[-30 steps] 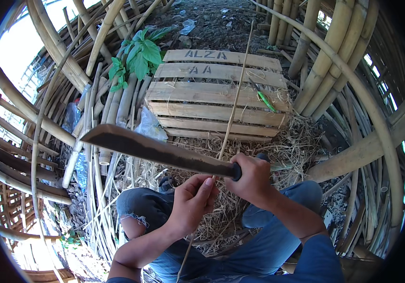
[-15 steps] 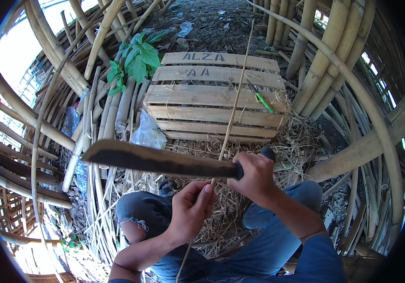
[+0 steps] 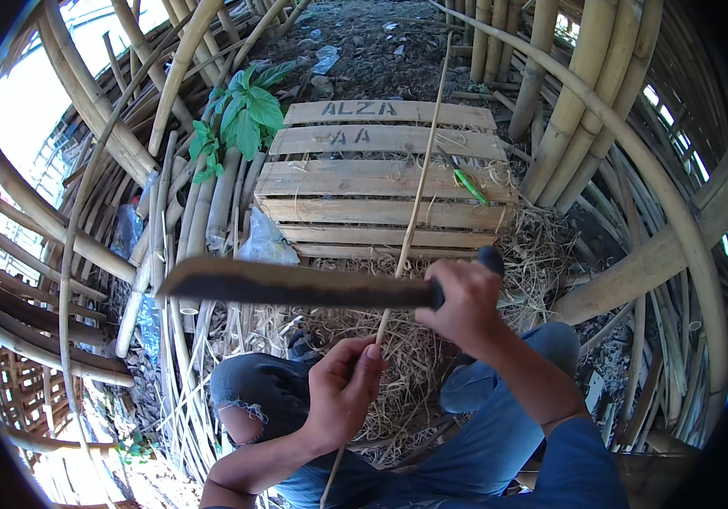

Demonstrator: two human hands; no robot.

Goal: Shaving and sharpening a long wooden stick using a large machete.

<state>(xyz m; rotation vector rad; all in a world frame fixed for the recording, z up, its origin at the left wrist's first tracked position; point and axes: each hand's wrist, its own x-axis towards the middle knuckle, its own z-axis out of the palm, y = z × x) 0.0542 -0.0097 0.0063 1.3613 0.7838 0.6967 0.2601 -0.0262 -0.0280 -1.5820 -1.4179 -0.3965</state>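
Note:
My right hand (image 3: 464, 301) is wrapped round the black handle of a machete (image 3: 313, 286). Its long, dark-stained blade points left, lying across a thin bamboo strip (image 3: 419, 191); I cannot tell whether the edge touches it. My left hand (image 3: 348, 382) pinches that strip between thumb and fingers, just below the blade. The strip runs from beside my lap up past the hand and over the wooden slatted crate (image 3: 338, 176) in front of me. A knife with a bright green handle (image 3: 471, 187) lies on the crate's right side.
Pale shavings (image 3: 415, 373) cover the ground between my knees. Bamboo poles (image 3: 198, 220) lie stacked at the left, and thick upright poles (image 3: 588, 93) stand at the right. A clear plastic bag (image 3: 266, 240) sits by the crate's left corner, below a green leafy plant (image 3: 249, 114).
The machete and my right hand have shifted slightly right, the blade now more level and a little blurred. My left hand keeps its pinch on the bamboo strip.

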